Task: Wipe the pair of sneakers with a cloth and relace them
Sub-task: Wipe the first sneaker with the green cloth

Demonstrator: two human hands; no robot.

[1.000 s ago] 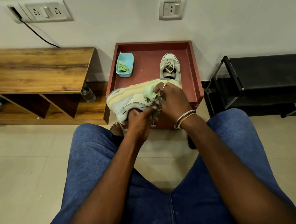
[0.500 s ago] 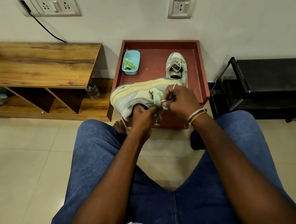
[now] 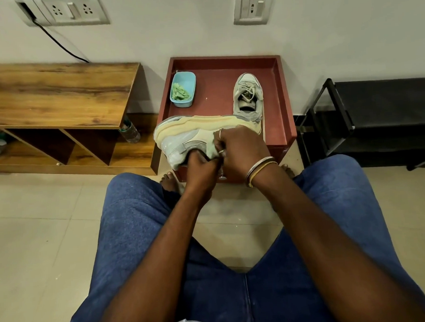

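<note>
Two sneakers are in view. The held sneaker is turned on its side over the near edge of the red counter, pale-yellow sole facing the wall, long axis running left to right across the person's front; which end is the toe cannot be told. The left hand comes up from below with its fingers curled into the shoe's opening and steadies it. The right hand lies against the flank just right of the left, the two hands touching, its fingers bunched around a green cloth of which only a small fold shows. Most of the flank and sole extends leftward from the cloth, so the coming stroke is judged to run along the long axis, led by the right hand, the nearer one. The second sneaker stands upright on the counter behind, toe to the wall, laces in place, apart from the hands. A blue tub holding a second green rag sits at the counter's far left. Compared with one second earlier, the cloth has moved from beside the sole edge down toward the opening, and less of it shows.
</note>
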